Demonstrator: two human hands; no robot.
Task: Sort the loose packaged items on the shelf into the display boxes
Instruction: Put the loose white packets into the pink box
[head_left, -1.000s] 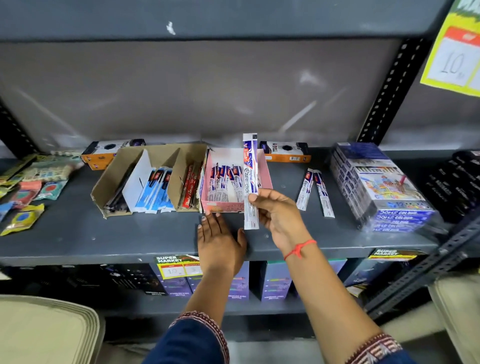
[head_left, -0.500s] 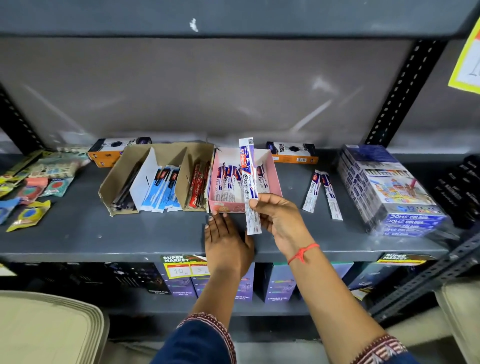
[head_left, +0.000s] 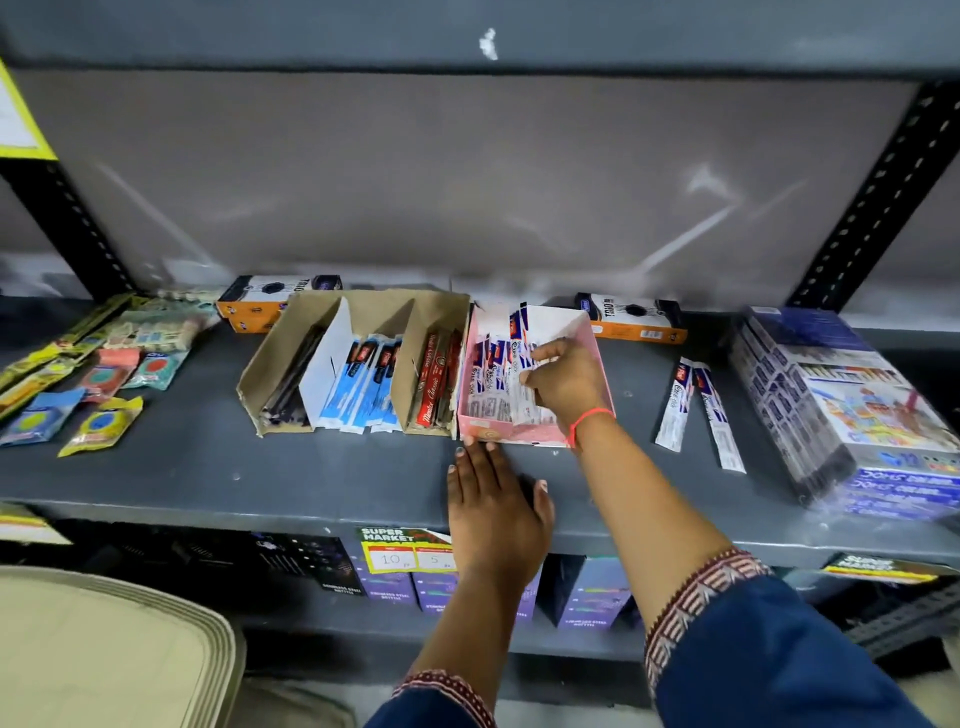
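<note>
Right hand (head_left: 563, 382) lowered into pink display box (head_left: 597, 353), fingers closed on white pen packet (head_left: 519, 395), left hand (head_left: 496, 512) lay flat, open, empty on shelf (head_left: 208, 467).

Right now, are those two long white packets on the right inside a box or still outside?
Outside. The two white packets lie flat on the bare grey shelf, right of the pink box.
</note>
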